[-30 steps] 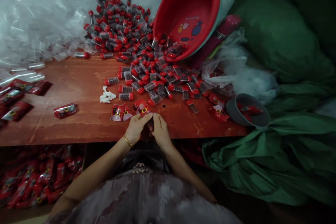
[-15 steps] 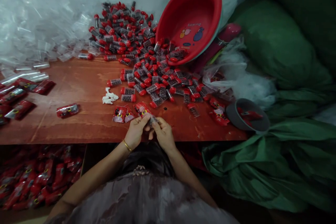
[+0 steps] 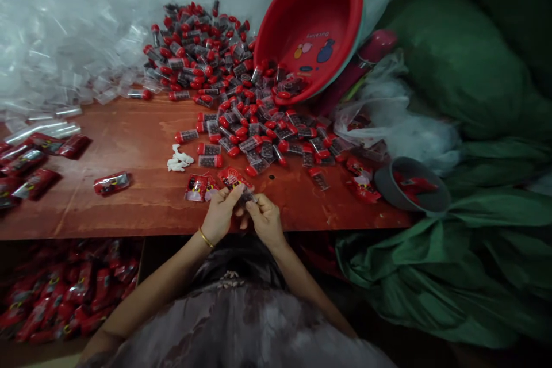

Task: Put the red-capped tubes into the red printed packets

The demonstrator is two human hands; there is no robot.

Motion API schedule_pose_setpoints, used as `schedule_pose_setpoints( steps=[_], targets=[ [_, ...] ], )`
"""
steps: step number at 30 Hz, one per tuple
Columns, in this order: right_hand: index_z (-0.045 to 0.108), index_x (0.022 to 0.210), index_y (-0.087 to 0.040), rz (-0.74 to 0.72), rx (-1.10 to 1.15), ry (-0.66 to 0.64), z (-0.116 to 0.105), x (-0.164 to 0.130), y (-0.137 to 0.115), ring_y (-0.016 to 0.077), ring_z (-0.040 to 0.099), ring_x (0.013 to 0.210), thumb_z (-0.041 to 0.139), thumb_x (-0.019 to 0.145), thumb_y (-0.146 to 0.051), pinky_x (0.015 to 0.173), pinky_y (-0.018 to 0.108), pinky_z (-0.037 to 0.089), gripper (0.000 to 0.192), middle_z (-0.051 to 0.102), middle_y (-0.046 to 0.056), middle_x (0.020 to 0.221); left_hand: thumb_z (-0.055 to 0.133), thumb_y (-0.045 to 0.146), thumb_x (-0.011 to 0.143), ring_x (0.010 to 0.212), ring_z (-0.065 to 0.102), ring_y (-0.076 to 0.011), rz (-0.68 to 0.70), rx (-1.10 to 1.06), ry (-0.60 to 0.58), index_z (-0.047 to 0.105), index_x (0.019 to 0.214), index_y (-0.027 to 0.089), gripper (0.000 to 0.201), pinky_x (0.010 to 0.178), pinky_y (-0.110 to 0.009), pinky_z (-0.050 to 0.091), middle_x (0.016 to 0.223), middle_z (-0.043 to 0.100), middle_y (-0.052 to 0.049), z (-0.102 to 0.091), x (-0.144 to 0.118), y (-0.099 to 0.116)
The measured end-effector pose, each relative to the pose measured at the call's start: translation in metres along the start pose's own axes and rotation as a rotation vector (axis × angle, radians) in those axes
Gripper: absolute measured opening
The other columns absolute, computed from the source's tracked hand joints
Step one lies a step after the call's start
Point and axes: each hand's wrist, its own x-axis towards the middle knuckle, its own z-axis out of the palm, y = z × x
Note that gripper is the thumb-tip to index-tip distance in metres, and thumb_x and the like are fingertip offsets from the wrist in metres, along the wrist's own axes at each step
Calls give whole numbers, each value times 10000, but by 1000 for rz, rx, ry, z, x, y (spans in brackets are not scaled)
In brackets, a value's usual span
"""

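Both hands pinch a red packet beside loose capsules and basin.

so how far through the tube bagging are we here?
Early. Done: a few filled red packets at the table's left and a heap in the box below. In hand: left hand and right hand work one tube into a packet. Left: the big pile of red-capped tubes spilling from the basin.

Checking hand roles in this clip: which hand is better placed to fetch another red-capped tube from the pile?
Probably the right hand: the pile of tubes spreads ahead and to its side, while the left hand pinches the red packet.
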Motion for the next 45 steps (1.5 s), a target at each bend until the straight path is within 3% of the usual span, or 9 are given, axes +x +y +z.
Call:
schedule_pose_setpoints(
  steps=[4, 16, 22, 27, 31, 36, 39, 43, 45],
  targets=[
    [474, 669, -203, 47, -28, -1, -3, 3, -4, 94, 559, 382, 540, 819, -499, 399, 188, 411, 338, 625, -28, 543, 672, 543, 679, 306, 419, -73, -51, -19, -8, 501, 492, 154, 464, 321, -197, 338, 370, 440, 38, 1, -2, -3],
    [537, 695, -212, -38, -204, 53, -4, 0, -1, 112, 560, 423, 524, 833, -419, 439, 228, 446, 249, 626, -16, 566, 746, 456, 599, 321, 329, -50, -107, 7, 47, 727, 831, 100, 425, 309, -196, 275, 389, 377, 81, 11, 0, 1],
    [446, 539, -219, -46, -81, 152, -9, 12, 13, 96, 484, 410, 672, 688, -485, 446, 228, 420, 381, 509, -62, 471, 771, 336, 597, 555, 527, -86, -108, -100, -36, 705, 702, 131, 239, 542, -214, 457, 618, 617, -4, 7, -5, 1],
    [493, 561, -226, -211, -462, 219, 3, 22, 17, 111, 486, 513, 704, 652, -525, 575, 241, 436, 377, 543, -39, 529, 766, 309, 643, 699, 639, -136, -299, -126, 46, 706, 821, 153, 244, 704, -252, 523, 793, 698, -45, -11, -10, 5],
    [603, 769, -230, -317, -796, 173, -9, 32, 5, 186, 572, 737, 648, 727, -530, 747, 288, 456, 306, 643, 44, 717, 665, 265, 761, 727, 686, -179, -438, -115, 191, 685, 781, 185, 85, 717, -307, 558, 802, 728, -63, -51, -14, 27],
    [552, 1146, -86, -52, -1210, 637, -98, 43, -3, 331, 502, 1062, 511, 841, -393, 927, 500, 361, 434, 584, 226, 1138, 308, 217, 955, 738, 666, -92, -69, -220, 613, 628, 648, 213, 443, 711, -230, 547, 717, 727, 87, -127, -27, 92],
    [559, 1143, -58, 154, -1338, 705, -136, 48, 7, 382, 455, 1124, 512, 825, -281, 944, 622, 287, 391, 578, 246, 1175, 147, 390, 985, 890, 643, -88, 88, -181, 618, 666, 788, 197, 588, 750, -199, 518, 899, 737, 73, -147, -37, 110],
    [563, 1153, -97, 58, -1397, 509, -122, 42, 21, 341, 447, 1168, 471, 849, -208, 1000, 655, 210, 337, 606, 189, 1187, 558, 333, 856, 927, 642, -128, 219, 71, 579, 682, 915, 220, 178, 813, -240, 507, 959, 726, 32, -111, -27, 79],
    [547, 1184, -109, -32, -1398, 435, -97, 34, 26, 323, 441, 1184, 469, 862, -224, 1018, 636, 210, 351, 590, 174, 1230, 778, 241, 642, 1009, 613, -151, 315, 350, 525, 708, 881, 194, 253, 898, -224, 463, 954, 725, 3, -74, -12, 49]
  ],
)
